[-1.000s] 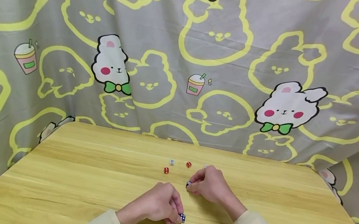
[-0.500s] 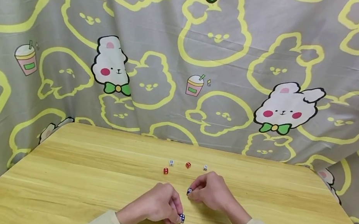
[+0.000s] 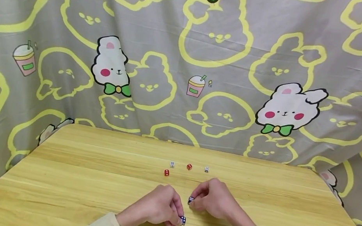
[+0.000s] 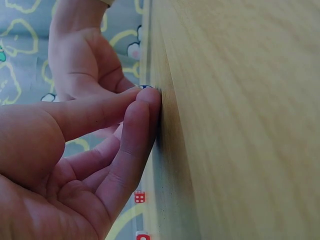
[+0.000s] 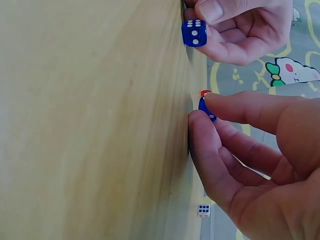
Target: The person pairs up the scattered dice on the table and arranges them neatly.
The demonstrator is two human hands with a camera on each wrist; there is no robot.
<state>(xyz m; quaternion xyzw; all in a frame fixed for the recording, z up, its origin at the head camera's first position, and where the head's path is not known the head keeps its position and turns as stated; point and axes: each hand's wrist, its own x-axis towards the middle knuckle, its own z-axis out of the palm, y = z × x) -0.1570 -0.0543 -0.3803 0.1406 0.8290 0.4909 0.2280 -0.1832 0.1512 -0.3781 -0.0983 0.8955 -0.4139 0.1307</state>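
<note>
Pinched in the left hand (image 3: 163, 207), between thumb and curled fingers with no gap beyond what the grip needs: the near blue die (image 3: 183, 220), roughly midway between the left and right edges of the counter (image 3: 85, 177) and well back from the far edge. In the right wrist view, six pips on one face of it, two on the next. Pinched the same way in the right hand (image 3: 214, 198): the far blue die (image 3: 191, 200), near its fellow but apart, a little closer to the far edge. Cannot tell whether either bears on the wood or hangs just above.

Toward the far edge, free of any grip: the left white die (image 3: 172, 164), the back red die (image 3: 189, 167) and the right white die (image 3: 206, 169), in a loose row and apart from one another. Just nearer than the leftmost, well short of the counter's far-left corner: the front red die (image 3: 166, 173).

Judged partway along. In grip and not yet released, so seemingly unfinished: both blue dice. Left to do, by that reading: settling and letting go of each. Untouched at this moment: the four others, with no telling whether to count them as placed or as waiting.
</note>
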